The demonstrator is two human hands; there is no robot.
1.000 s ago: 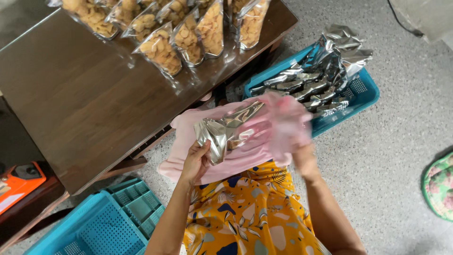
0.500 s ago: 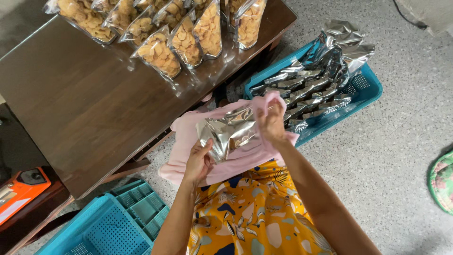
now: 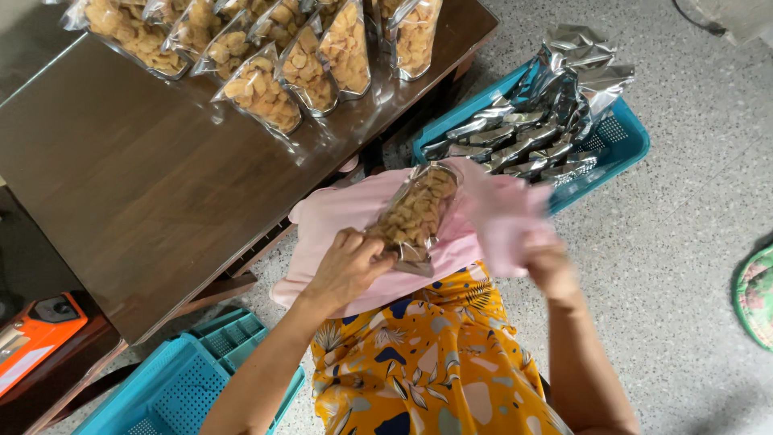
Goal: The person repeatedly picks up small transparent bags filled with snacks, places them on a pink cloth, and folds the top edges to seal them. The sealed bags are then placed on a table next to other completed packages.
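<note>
A: Biggest first?

B: Dark brown worktop (image 3: 145, 185), filling the upper left. Speckled grey floor (image 3: 684, 266) off its right end. Below its near edge, a lap in yellow patterned fabric (image 3: 427, 362).

A: Then?

B: Two blue baskets. One (image 3: 620, 145) on the floor just past the worktop's right end, heaped with flat silver pouches (image 3: 547, 121). The other (image 3: 161, 395) below the worktop's near-left corner, contents not visible.

A: On the worktop itself?

B: Row of filled clear pouches (image 3: 266, 89) along the far edge, lying flat, overlapping. Bare wood everywhere nearer.

A: And in front of it?

B: Pink cloth (image 3: 338, 209), draped over the lap just off the worktop's near edge. Left hand (image 3: 346, 270) closed round the lower end of a pouch of snacks (image 3: 415, 213), held tilted above the cloth, clear face up, apart from the worktop. Right hand (image 3: 547, 262) bunched on a fold of the same cloth, right of the pouch, blurred.

A: Step in hand?

B: By the look of it, wiping or wrapping the pouch with the cloth; hard to say which.

A: Needs for the next move?

B: Probably a steady left grip on the bottom seam, plus the cloth drawn flat against the film, no crushing of the pieces inside.

A: Smallest bits?

B: Orange tool (image 3: 32, 330) under the worktop's left end; green-edged thing (image 3: 757, 294) far right on the floor, cut off.
</note>
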